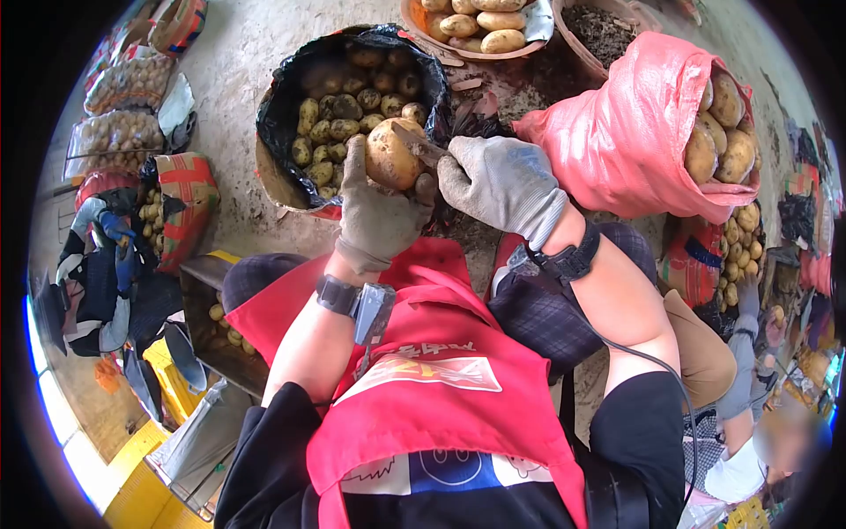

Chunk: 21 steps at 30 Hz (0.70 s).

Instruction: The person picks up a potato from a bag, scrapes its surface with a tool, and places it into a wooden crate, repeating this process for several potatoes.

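My left hand (381,219), in a dirty grey work glove, is closed around a large yellow-brown potato (390,159), thumb along its left side. In my right hand (504,181), gloved the same way, is a short knife (421,150); its soil-covered blade lies against the potato's upper right side. Most of the handle is hidden in the fist. Just beyond the potato stands a round container lined with a black plastic bag (275,93), holding many smaller, soil-stained potatoes (345,108).
To the right, a pink woven sack (608,132) lies tilted with its mouth showing large potatoes (718,132). A basin (458,51) of potatoes and a tub of dark scraps (599,31) stand ahead. Co-workers sit left (97,264) and right (749,423) among more sacks.
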Motion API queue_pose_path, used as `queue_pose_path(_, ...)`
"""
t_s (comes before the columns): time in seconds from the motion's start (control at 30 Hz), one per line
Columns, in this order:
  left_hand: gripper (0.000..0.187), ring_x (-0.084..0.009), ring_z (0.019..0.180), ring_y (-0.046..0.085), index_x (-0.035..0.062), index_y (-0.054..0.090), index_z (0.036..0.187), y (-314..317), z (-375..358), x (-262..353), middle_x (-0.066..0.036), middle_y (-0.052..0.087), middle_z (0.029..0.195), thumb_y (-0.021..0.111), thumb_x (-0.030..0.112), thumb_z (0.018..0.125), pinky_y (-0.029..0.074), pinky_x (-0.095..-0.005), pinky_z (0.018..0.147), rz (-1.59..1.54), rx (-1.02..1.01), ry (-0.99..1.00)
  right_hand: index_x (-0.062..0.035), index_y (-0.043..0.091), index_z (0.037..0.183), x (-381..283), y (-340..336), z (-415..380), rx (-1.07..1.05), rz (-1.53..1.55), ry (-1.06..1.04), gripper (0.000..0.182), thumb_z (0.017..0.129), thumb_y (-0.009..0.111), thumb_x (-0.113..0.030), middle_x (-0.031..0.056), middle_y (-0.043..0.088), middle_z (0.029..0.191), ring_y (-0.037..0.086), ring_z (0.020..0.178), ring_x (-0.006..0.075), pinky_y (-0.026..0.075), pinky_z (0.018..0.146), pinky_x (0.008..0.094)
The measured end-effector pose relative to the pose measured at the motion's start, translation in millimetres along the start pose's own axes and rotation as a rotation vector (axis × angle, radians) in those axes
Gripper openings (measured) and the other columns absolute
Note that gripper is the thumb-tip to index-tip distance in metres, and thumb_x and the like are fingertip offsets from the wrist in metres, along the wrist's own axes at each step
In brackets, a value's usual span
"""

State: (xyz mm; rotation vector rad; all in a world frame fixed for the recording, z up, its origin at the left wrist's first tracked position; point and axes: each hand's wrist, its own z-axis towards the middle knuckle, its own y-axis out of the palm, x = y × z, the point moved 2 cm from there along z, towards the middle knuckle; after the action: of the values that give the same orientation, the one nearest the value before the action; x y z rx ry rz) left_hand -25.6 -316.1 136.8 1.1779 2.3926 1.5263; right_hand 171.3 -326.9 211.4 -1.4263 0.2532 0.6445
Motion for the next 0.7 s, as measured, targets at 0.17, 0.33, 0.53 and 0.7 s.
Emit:
queue_pose_path(0.17,0.067,-0.0340,0.134,0.057,0.0107,0.057,0.142,16.3,-0.8,1.3,-0.015,0.058,0.148,0.052,0.063,0.102,0.037,-0.0506,0.123,-0.121,0.002,-0.058,-0.0101,0.068,0.079,-21.0,15.4,-5.2,-0.139,-0.129,-0.115,0.026,0.093,0.065,-0.031,0.0162,0.072,0.072,0.073,0.068,0.0365,0.058,0.062,0.0492)
queue_pose_path(0.33,0.064,-0.0307,0.117,0.062,0.0119,0.061,0.140,22.6,-7.3,6.3,-0.012,0.066,0.129,0.061,0.061,0.099,0.050,-0.0448,0.106,-0.172,-0.027,-0.042,-0.0114,0.072,0.082,-18.2,6.0,-1.3,-0.051,-0.096,-0.126,0.029,0.095,0.062,-0.035,0.0162,0.074,0.074,0.075,0.069,0.0361,0.059,0.063,0.0491)
queue_pose_path(0.53,0.064,-0.0259,0.117,0.064,0.0097,0.062,0.137,15.5,-19.4,19.0,-0.008,0.067,0.130,0.059,0.061,0.100,0.052,-0.0406,0.104,-0.092,-0.108,-0.157,-0.0083,0.070,0.082,8.3,0.4,4.6,0.005,0.109,0.018,0.028,0.095,0.064,-0.033,0.0207,0.072,0.078,0.073,0.073,0.0407,0.057,0.063,0.0517)
queue_pose_path(0.7,0.061,-0.0225,0.125,0.061,0.0133,0.053,0.145,-4.7,-8.1,4.3,-0.006,0.065,0.137,0.061,0.053,0.100,0.045,-0.0463,0.113,0.709,-0.128,0.302,-0.0089,0.072,0.083,-8.5,6.5,-0.2,-0.067,0.019,-0.022,0.031,0.096,0.061,-0.035,0.0208,0.073,0.078,0.074,0.073,0.0397,0.059,0.066,0.0513)
